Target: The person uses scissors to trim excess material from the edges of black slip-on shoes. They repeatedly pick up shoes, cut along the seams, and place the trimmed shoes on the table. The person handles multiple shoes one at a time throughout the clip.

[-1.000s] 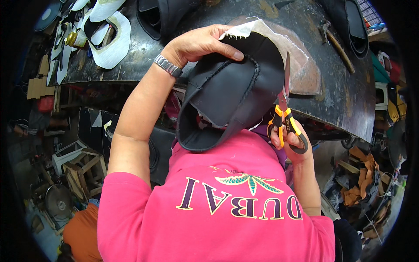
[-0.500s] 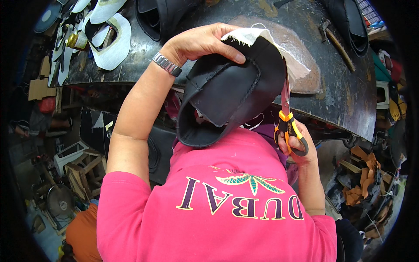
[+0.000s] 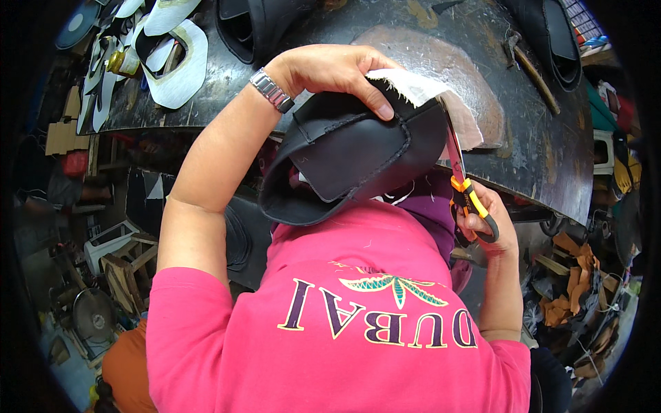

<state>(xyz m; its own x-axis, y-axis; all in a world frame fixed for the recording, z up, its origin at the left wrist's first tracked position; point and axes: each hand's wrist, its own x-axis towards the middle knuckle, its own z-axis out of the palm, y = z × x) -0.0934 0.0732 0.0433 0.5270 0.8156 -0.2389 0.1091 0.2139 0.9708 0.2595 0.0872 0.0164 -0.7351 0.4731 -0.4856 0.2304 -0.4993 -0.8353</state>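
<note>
Pinching the upper edge of a hollow, black leather-like piece with stitched seams (image 3: 344,155), the grip of the left hand (image 3: 341,77) has its thumb on the black outer face, with the other fingers mostly hidden behind. That piece is at the centre of the frame, tilted, its open rim toward the lower left, just above the person's bright pink shirt (image 3: 330,275). White frayed cloth (image 3: 465,122) sticks out along its upper right edge.

Right of centre, the grip of the right hand (image 3: 494,219) is closed around the yellow-and-black handles of a pair of metal scissors (image 3: 455,153). The blades point up along the piece's right edge, beside the cloth; whether they pinch any material cannot be told.

Behind the cloth, a rounded brownish slab (image 3: 451,58) lies on the dark, scuffed worktop (image 3: 533,158). A wooden-handled hammer (image 3: 533,74) rests at the upper right, near another black leather-like piece (image 3: 547,43). Pale grey cut-out shapes (image 3: 180,84) and a small yellowish jar (image 3: 124,62) occupy the upper left.
</note>
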